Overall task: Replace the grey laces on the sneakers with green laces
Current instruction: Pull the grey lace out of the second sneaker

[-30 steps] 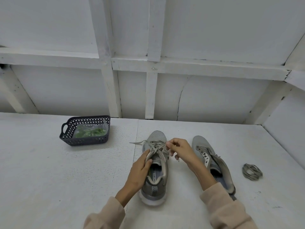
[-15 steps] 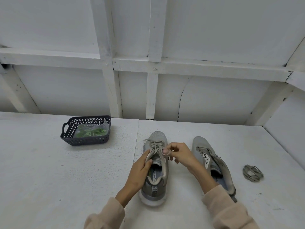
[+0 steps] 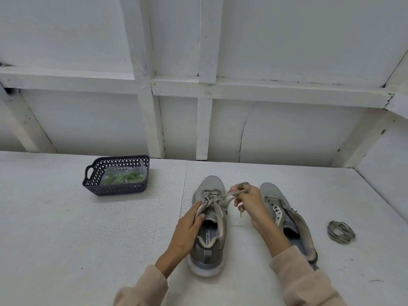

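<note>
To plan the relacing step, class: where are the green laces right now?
In the head view, the green laces lie in a clear bag inside the dark basket on the white surface, far left of the sneaker that the left hand grips.

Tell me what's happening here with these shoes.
A person is unlacing sneakers. The left hand grips the laced sneaker at its tongue while the right hand pinches its grey lace, drawn taut to the right. The other sneaker is already unlaced; a bundled lace lies to its right. The green laces sit bagged in the basket.
</note>
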### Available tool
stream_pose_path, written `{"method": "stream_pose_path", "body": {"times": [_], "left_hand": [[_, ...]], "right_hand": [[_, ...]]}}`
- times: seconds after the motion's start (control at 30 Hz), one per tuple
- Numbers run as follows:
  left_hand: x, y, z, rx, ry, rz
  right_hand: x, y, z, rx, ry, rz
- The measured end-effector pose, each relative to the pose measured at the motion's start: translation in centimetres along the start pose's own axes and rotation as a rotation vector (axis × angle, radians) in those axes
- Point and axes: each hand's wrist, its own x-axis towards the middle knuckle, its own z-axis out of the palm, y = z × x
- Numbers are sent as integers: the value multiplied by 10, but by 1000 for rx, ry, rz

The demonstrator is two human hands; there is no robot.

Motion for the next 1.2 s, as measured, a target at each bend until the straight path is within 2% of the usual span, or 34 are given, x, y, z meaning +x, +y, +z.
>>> {"method": "stream_pose_path", "body": {"times": [0.07,0.17,0.23,0.3,0.43,0.63,0.67,0.8,0.83,0.9,0.97,1.03,1.1,1.2], "left_hand": [[0,-1,0,9,3,6],[-1,0,-1,3,13,20],[-1,1,-1,-6,8,22],[-1,2,-1,-4,0,24],[-1,1,-1,-5,-2,6],[-1,2,-1,12,-1,14],[-1,1,-1,13,-1,7],[-1,1,-2,20,-8,-3],[-2,1,-3,24,-5,1],[-4,3,-4,4,29,8],[-5,10,-6,-71,102,10],[0,17,-11,-77,173,-1],[10,21,-19,32,196,0],[25,25,-32,191,125,2]], "right_hand": [[2,-1,-4,10,-13,38],[-4,0,-1,-209,-270,99],[-6,0,2,-245,-332,86],[-3,-2,3,-234,-278,36],[4,-4,0,-83,-63,8],[-4,0,2,-249,-329,41],[-3,0,3,-224,-296,24],[6,-1,-1,113,66,43],[7,-1,-3,145,96,52],[5,0,0,112,44,85],[-6,4,8,28,-81,105],[-20,11,19,-11,-172,48],[-30,22,29,-55,-184,-6],[-38,42,40,-178,-204,-33]]}}
